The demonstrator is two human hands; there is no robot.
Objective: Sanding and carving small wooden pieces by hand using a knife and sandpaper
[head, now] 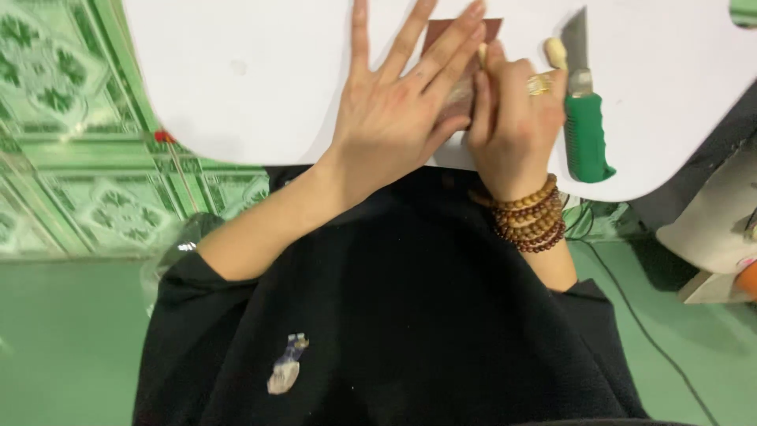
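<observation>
Two hands point(394, 110), one knife point(583, 118), perhaps one brown sheet point(461, 35)

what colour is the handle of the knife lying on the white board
Green, on the knife beside the right hand; the head view shows it.

No packages, labels, signs or screens can be made out in this view.
</observation>
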